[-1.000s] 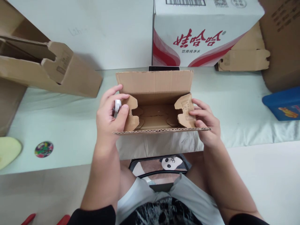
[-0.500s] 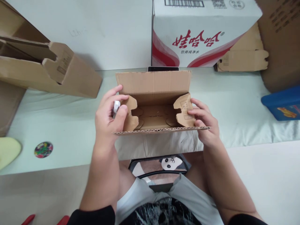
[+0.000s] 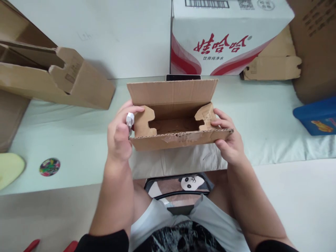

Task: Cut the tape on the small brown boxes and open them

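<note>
I hold a small brown cardboard box [image 3: 173, 92] over the front edge of the table, its top open and its lid flap standing up at the back. My left hand [image 3: 119, 134] grips the box's left end, and a small white object [image 3: 129, 120] is pinched between its thumb and fingers beside the left side flap. My right hand [image 3: 228, 140] grips the right end, fingers resting on the right side flap and the front wall. The box's near wall faces me and shows a strip of tape.
A long open cardboard box [image 3: 57, 80] lies at the left. A white and red drinks carton [image 3: 223, 35] stands behind, with a dark phone edge [image 3: 183, 77] under it. Brown cartons are at the right, a blue box [image 3: 317, 115] beside them. A colourful round disc [image 3: 49, 166] lies at the left.
The box has tipped away from me, so its front wall now faces me and less of its inside shows. Both hands kept their grip on the ends.
</note>
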`<state>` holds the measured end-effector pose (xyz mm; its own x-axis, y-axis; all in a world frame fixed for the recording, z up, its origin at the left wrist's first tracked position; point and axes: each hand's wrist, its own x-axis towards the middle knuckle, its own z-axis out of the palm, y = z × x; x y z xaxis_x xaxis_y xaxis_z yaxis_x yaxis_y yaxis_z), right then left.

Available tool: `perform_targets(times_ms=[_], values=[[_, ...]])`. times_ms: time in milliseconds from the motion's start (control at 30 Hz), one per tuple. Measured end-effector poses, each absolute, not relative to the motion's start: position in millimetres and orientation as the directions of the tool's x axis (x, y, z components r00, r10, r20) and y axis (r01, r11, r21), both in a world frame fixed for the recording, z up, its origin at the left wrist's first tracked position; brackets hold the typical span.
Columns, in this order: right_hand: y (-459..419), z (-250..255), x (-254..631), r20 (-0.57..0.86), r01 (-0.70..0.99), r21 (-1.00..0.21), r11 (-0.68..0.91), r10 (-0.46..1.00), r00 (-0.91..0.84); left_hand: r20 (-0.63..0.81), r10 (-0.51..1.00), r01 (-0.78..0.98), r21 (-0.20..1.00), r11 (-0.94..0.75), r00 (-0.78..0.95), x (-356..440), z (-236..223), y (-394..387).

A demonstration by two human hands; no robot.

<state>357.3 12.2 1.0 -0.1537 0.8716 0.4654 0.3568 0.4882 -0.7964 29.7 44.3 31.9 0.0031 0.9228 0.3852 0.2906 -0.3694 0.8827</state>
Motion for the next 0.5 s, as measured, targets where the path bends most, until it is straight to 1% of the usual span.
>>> perform_targets(times_ms=[67, 167, 300, 333, 400, 500], values=[[12.0, 2.8, 356.7, 0.468, 0.338, -0.803, 0.491, 0.87, -0.153, 0.443, 0.896, 0.244, 0.867, -0.434, 0.018, 28.7, 33.4, 44.1], [11.1, 4.3, 355.6, 0.448, 0.321, -0.826, 0.463, 0.885, -0.125, 0.52, 0.85, 0.301, 0.801, -0.518, 0.08, 27.5, 36.5, 43.3], [9.6, 2.3, 353.5, 0.393, 0.265, -0.878, 0.399, 0.916, -0.076, 0.514, 0.857, 0.456, 0.754, -0.473, 0.038, 29.9, 38.5, 40.9], [9.2, 1.5, 353.1, 0.381, 0.246, -0.889, 0.386, 0.922, -0.071, 0.503, 0.864, 0.46, 0.762, -0.456, 0.023, 31.0, 38.3, 40.0], [8.4, 0.1, 352.7, 0.359, 0.22, -0.905, 0.364, 0.931, -0.066, 0.475, 0.88, 0.412, 0.8, -0.435, 0.005, 32.7, 37.1, 38.2], [7.7, -0.4, 352.9, 0.339, 0.217, -0.913, 0.346, 0.938, -0.071, 0.436, 0.9, 0.371, 0.838, -0.399, -0.017, 32.7, 34.9, 36.3]])
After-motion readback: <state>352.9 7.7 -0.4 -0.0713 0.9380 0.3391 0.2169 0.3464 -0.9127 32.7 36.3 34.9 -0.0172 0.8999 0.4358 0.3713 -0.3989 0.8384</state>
